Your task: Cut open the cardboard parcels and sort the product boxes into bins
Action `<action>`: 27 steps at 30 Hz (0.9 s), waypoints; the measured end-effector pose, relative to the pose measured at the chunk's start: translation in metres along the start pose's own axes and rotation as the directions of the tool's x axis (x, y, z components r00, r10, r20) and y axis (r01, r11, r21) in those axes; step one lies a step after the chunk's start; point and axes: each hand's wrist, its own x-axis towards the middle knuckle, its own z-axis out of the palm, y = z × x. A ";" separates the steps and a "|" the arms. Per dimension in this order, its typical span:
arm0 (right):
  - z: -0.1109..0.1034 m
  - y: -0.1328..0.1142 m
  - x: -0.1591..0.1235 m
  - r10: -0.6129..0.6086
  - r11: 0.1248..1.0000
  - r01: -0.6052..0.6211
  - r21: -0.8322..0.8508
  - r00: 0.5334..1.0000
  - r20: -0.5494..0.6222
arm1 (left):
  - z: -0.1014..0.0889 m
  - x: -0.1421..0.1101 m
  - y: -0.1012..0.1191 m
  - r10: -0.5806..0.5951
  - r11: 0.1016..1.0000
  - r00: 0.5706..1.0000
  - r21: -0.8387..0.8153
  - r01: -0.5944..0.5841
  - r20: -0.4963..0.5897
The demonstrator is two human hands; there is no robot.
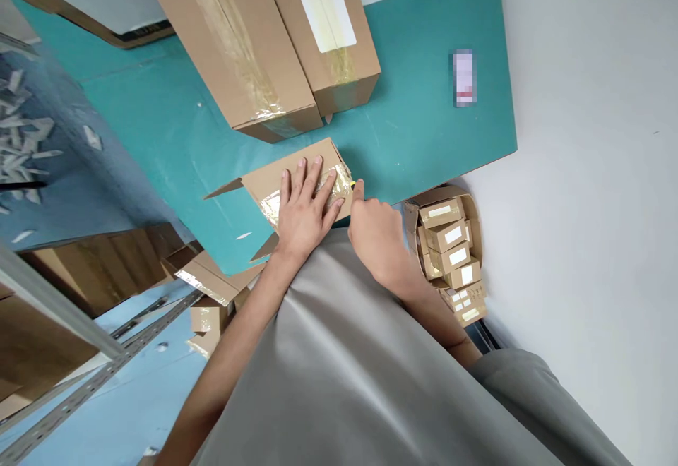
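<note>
A small cardboard box (pixel 301 162) with clear tape lies at the near edge of the green tabletop, its flaps open at the left end. My left hand (pixel 307 205) rests flat on its taped top, fingers spread. Closed in a fist with the index finger extended, my right hand (pixel 376 229) is at the box's right end. It grips what looks like a box cutter (pixel 353 183); only a small yellow part shows by the fingertip, and the rest is hidden in the hand.
Two large taped boxes (pixel 233 42) stand just beyond the small one. A pale blurred item (pixel 464 78) lies on the green tabletop (pixel 429 120) at right. Below its edge, an open carton (pixel 474 205) holds several small labelled boxes. Metal shelving (pixel 121 360) is at lower left.
</note>
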 end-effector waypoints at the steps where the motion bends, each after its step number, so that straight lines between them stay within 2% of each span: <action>1: 0.003 -0.002 0.004 0.007 1.000 -0.007 0.004 1.000 -0.014 | 0.000 0.001 0.000 0.000 1.000 1.000 -0.005 0.000 -0.004; 4: 0.013 -0.001 0.011 0.009 1.000 -0.009 -0.004 0.999 -0.053 | 0.002 0.004 -0.002 -0.004 1.000 1.000 -0.011 0.003 -0.024; 8: 0.023 0.011 0.003 -0.011 0.999 0.009 -0.048 0.999 -0.038 | 0.005 0.002 -0.003 0.004 1.000 1.000 -0.010 -0.005 -0.025; 12: 0.021 0.016 -0.008 -0.010 0.999 0.010 -0.035 1.000 -0.010 | 0.008 -0.005 0.000 0.002 1.000 1.000 -0.015 -0.002 -0.019; 19: 0.009 0.012 0.006 -0.023 1.000 0.023 -0.015 0.999 -0.022 | 0.007 -0.003 0.001 -0.024 1.000 0.999 -0.020 0.024 -0.022; 27: 0.019 0.022 -0.002 -0.032 0.999 0.032 -0.035 0.999 -0.004 | 0.009 -0.004 0.001 -0.025 1.000 0.999 0.013 0.026 -0.044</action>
